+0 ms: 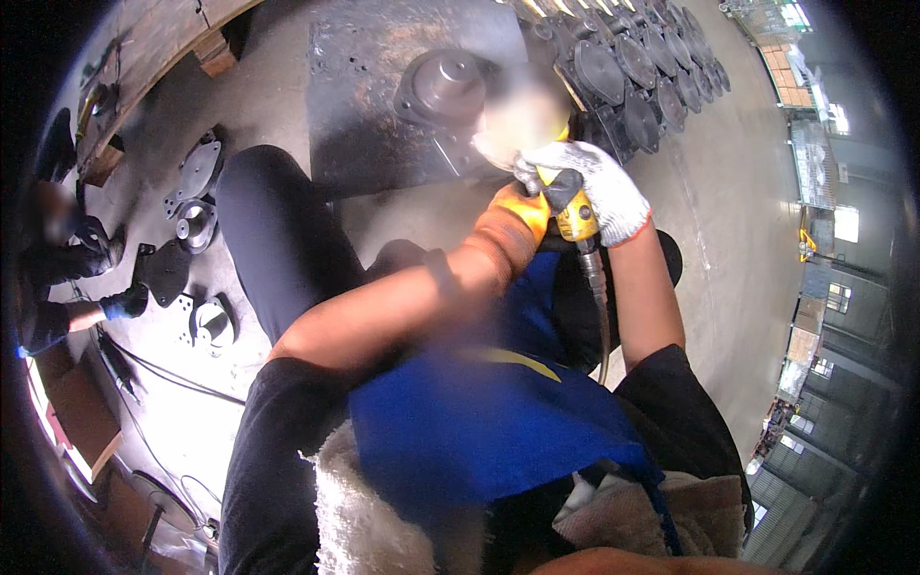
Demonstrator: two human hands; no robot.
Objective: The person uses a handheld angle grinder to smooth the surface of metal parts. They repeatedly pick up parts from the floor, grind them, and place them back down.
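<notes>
My right hand, in a white knit glove with a red cuff, is closed round a yellow air tool. A dark hose runs down from the tool's rear end. My left hand, in an orange glove, is closed against the tool's near side; its fingertips are partly hidden. Beyond both hands a pale blurred patch covers the tool's working end, so I cannot make it out. Just left of it, a round dark metal flange with a raised hub lies on a dark steel plate.
Rows of dark flanged discs stand at the far right. Loose metal parts lie on the floor to the left, near black cables. At the left edge another person's gloved hand reaches towards a dark part.
</notes>
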